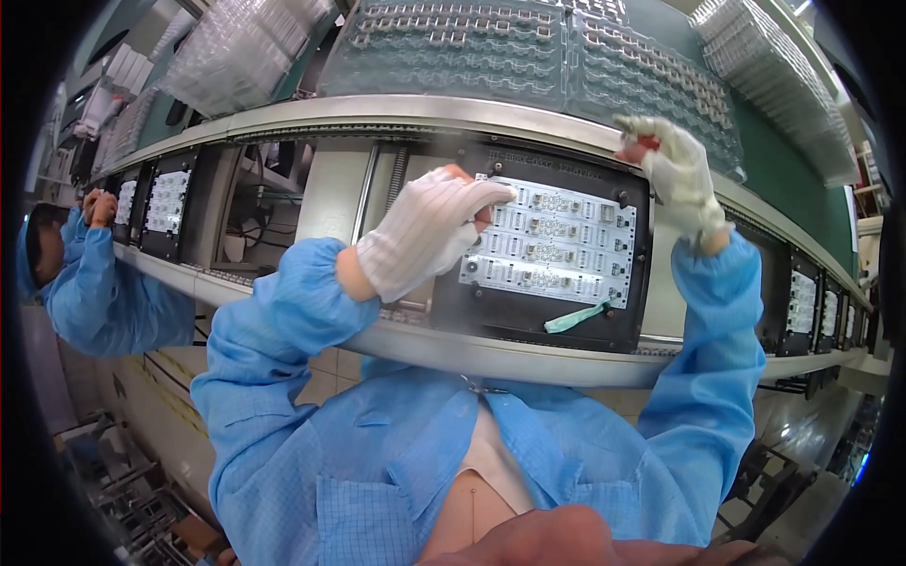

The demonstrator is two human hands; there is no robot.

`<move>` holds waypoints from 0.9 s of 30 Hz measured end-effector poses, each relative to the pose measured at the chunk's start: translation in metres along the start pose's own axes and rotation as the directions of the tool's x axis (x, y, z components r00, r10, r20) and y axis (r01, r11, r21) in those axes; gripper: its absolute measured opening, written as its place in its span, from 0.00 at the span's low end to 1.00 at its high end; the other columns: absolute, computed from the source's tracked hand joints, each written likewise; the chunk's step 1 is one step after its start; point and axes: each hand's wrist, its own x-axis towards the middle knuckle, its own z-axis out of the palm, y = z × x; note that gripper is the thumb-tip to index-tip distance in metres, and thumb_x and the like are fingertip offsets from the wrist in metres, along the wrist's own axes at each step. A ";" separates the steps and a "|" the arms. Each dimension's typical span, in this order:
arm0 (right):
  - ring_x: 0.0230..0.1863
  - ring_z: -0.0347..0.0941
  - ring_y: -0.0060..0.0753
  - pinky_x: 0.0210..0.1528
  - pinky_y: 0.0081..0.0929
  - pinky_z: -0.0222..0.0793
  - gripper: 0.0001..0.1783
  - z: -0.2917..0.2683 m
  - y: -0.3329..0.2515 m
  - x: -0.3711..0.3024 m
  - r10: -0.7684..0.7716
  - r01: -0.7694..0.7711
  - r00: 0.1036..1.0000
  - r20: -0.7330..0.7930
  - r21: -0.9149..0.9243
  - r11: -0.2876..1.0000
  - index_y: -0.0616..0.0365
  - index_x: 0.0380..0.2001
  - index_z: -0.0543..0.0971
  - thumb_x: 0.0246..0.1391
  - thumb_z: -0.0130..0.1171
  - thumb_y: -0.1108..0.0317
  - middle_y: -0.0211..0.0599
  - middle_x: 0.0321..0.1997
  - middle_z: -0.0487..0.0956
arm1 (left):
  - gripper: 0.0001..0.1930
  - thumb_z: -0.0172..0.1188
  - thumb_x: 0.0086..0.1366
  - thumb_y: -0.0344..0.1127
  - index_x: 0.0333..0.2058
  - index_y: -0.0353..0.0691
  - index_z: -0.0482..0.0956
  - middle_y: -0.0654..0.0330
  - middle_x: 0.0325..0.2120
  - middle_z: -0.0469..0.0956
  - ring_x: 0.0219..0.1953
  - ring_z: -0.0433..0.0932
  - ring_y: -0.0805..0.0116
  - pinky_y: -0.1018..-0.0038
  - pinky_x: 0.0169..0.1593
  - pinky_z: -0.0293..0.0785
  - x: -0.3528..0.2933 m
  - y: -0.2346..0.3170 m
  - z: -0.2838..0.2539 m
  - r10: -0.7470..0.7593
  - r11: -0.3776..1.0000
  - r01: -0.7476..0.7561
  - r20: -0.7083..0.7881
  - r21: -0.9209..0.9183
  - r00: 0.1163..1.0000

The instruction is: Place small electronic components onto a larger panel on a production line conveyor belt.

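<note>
Curling over the left end of a white, component-dotted circuit-board panel [557, 236]: white-gloved left hand [420, 226]. White-gloved right hand [675, 170] well apart, raised beyond the panel's right end; grips unclear. Below left hand: flat black fixture plate [491, 319], silver-railed conveyor [472, 356]. Beyond both: clear ridged plastic trays [462, 57], dark-green bench [802, 212]. Far left of left hand: blue-sleeved co-worker [123, 292].

Gloves [412, 228] looked ribbed, matt cloth; circuit boards [549, 241] glossy; fixture plate [500, 318] matt; trays [453, 61] clear, shiny plastic; rail [458, 352] smooth metal.
</note>
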 end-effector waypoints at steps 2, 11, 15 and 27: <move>0.44 0.78 0.30 0.50 0.28 0.77 0.17 0.009 -0.013 -0.029 0.054 -0.053 0.998 0.019 -0.026 0.998 0.69 0.50 0.78 0.59 0.64 0.73 0.38 0.44 0.80 | 0.18 0.65 0.53 0.26 0.44 0.41 0.79 0.61 0.26 0.78 0.34 0.79 0.58 0.64 0.42 0.75 0.006 0.000 0.005 0.021 0.999 -0.022 0.027 0.050 0.999; 0.45 0.79 0.31 0.53 0.30 0.74 0.11 0.028 0.004 -0.070 0.112 -0.090 0.992 -0.053 0.313 0.945 0.66 0.44 0.77 0.61 0.63 0.71 0.41 0.46 0.81 | 0.19 0.62 0.53 0.24 0.46 0.41 0.78 0.63 0.26 0.78 0.35 0.77 0.60 0.64 0.43 0.73 0.008 -0.012 0.006 0.044 0.979 -0.079 0.185 0.187 0.982; 0.46 0.78 0.29 0.55 0.29 0.73 0.11 0.030 0.008 -0.068 0.089 -0.072 0.994 -0.060 0.246 0.967 0.65 0.45 0.77 0.61 0.62 0.72 0.41 0.47 0.81 | 0.20 0.62 0.54 0.24 0.47 0.42 0.77 0.62 0.27 0.78 0.35 0.78 0.59 0.64 0.43 0.73 0.013 -0.004 -0.001 0.051 0.918 -0.170 0.321 0.357 0.946; 0.41 0.74 0.24 0.48 0.26 0.72 0.16 0.047 -0.009 -0.076 0.092 -0.088 0.996 -0.006 0.239 0.967 0.64 0.51 0.76 0.63 0.59 0.67 0.39 0.45 0.80 | 0.20 0.62 0.56 0.25 0.49 0.43 0.76 0.60 0.28 0.78 0.34 0.77 0.59 0.66 0.43 0.72 0.016 -0.005 -0.023 0.052 0.966 -0.147 0.399 0.213 0.916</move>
